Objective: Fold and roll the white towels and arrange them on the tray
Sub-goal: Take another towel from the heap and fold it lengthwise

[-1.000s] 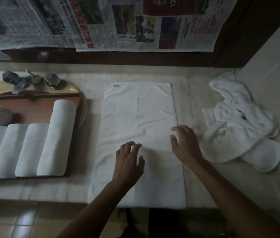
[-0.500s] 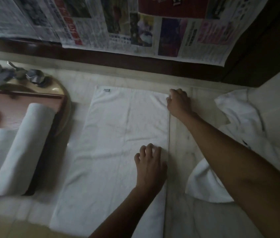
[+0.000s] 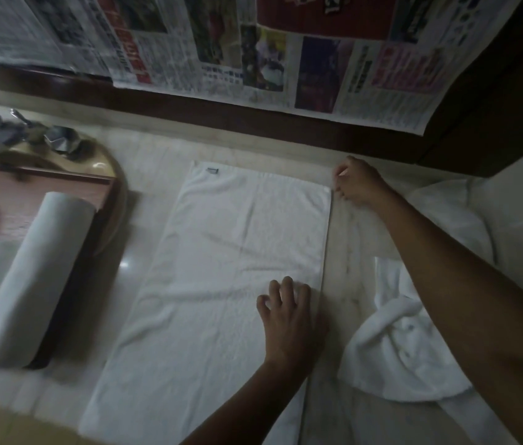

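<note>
Evidently soft and limp, the towel [image 3: 231,284] lies flat on the desk [image 3: 347,252], reaching its near edge. The right hand [image 3: 358,184] pinches its far right corner, while the left hand [image 3: 289,319] rests near its right edge, fingers [image 3: 287,285] apart and bent. Corners should give the surest hold.

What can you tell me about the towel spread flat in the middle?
The towel is white terry cloth, a long rectangle lying flat and creased on the counter. A small dark label sits at its far left corner. The left hand rests on it near the right edge; the right hand touches its far right corner.
</note>
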Tool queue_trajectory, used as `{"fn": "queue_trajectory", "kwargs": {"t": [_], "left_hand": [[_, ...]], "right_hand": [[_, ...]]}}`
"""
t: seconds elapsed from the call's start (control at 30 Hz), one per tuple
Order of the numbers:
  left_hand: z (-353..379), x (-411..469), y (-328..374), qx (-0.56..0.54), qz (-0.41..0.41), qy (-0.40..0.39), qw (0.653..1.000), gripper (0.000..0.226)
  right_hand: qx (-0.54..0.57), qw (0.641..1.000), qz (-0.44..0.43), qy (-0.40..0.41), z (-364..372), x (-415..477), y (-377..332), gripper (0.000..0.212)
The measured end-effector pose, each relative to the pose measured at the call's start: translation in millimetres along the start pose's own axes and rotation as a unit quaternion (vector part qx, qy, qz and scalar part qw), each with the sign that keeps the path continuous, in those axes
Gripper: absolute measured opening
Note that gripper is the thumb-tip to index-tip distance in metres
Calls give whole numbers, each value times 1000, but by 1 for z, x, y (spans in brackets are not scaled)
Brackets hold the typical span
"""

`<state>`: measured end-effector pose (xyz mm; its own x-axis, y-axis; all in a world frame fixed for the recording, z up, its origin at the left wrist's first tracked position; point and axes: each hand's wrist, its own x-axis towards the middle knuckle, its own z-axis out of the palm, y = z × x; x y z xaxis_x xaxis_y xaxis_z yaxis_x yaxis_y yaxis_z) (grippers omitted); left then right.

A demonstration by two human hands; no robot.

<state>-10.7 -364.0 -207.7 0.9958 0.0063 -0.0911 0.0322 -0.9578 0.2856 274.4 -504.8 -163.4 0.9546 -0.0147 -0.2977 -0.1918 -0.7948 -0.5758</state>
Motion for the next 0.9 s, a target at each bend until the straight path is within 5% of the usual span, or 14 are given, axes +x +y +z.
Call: {"fn": "queue_trajectory", "kwargs": {"t": [0.07,0.2,0.37,0.57,0.77,0.9], "left_hand": [[0,0,1,10,2,-10,1000,51],[-1,2,1,17,7,-13,1000,49],[-1,2,-1,19,8,-8,1000,49],[-5,1,2,-17,-14,-47,999,44],[-37,6,3,-166,-36,-40,985,15],[-89,12,-18,-317,-73,-6,946,16]], "right_hand": [[-26,999,-1,-23,2,-3,1,7],[-108,993,-8,-45,21,-12,-3,54],[-124,991,-29,-33,26,-22,-19,17],[184,981,31,-57,-2,-18,-38,16],[303,949,79,-34,-1,-17,-29,13],[371,917,1,-148,-6,-27,-52,20]]}}
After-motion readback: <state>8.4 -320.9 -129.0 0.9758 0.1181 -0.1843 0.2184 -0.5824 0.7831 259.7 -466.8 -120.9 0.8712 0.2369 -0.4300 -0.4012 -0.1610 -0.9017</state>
